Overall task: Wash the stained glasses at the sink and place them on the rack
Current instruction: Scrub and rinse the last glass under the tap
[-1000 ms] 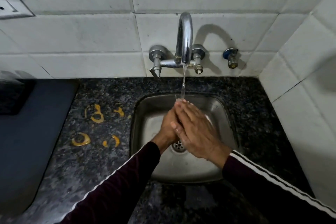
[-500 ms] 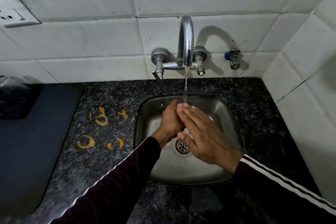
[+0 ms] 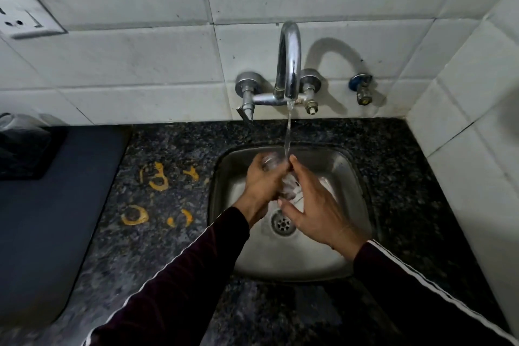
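A clear glass [image 3: 286, 185] lies on its side over the steel sink [image 3: 337, 166], under the water running from the chrome tap [image 3: 289, 64]. My left hand [image 3: 262, 184] grips the glass at its far end, and much of the glass is hidden by my fingers. My right hand [image 3: 317, 211] rests against the glass's near side with fingers spread, index finger up in the stream. The drain [image 3: 283, 223] shows below my hands.
Dark granite counter [image 3: 168, 247] surrounds the sink, with yellow stains [image 3: 157, 177] to the left. A dark grey mat [image 3: 47, 219] lies at far left, with a black container [image 3: 25, 149] on it. White tiled walls stand behind and right; a wall socket [image 3: 25, 14] sits upper left.
My right hand has slid off the left hand toward me and opened its fingers, uncovering the glass. The view has moved closer and shifted slightly.
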